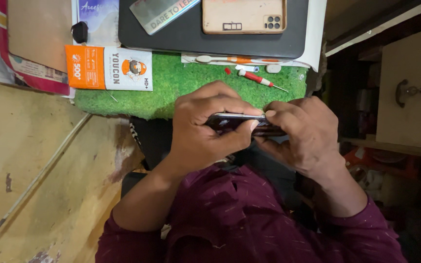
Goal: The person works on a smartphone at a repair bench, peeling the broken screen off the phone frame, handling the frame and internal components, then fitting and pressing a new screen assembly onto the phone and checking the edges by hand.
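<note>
Dark and glossy, the phone (pixel 239 122) sits edge-on between both hands, held over the lap just short of the green mat (pixel 171 92). The left hand (pixel 205 126) clamps its near end, thumb along the edge; the right hand (pixel 303 134) pinches the far end, thumbnail pressed at the seam. The casing looks closed, so the opening seems barely begun. Beyond the fingertips lie a red screwdriver (pixel 259 79) and a toothbrush (pixel 234 60).
</note>
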